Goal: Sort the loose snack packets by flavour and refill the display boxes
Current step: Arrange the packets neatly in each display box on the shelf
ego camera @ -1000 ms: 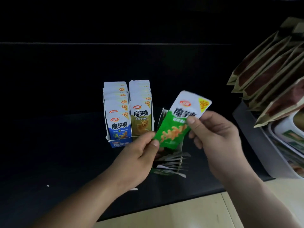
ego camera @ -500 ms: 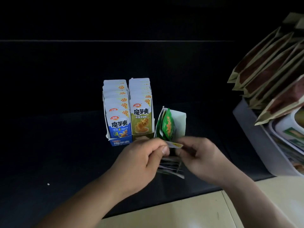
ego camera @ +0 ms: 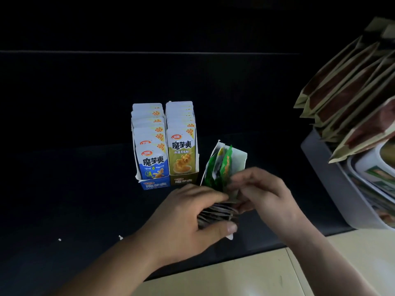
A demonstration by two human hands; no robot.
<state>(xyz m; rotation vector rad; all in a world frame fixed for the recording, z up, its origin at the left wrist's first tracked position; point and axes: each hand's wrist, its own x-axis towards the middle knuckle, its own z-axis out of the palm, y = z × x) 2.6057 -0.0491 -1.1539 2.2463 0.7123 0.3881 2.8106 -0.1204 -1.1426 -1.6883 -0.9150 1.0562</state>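
Left grip [ego camera: 188, 223]: clasps packet stack [ego camera: 215, 212]. Right grip [ego camera: 267, 195]: pinches green packets [ego camera: 226, 167] in white box [ego camera: 240, 159]. Blue box [ego camera: 154, 185], olive box [ego camera: 183, 180]: full, adjacent.

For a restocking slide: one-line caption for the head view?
Left hand holds a packet stack; right hand pinches green packets in the white box beside blue box and olive box.

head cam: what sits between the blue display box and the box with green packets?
Head view: the olive display box, full of packets, stands between the blue display box and the box with green packets, right against the blue one.
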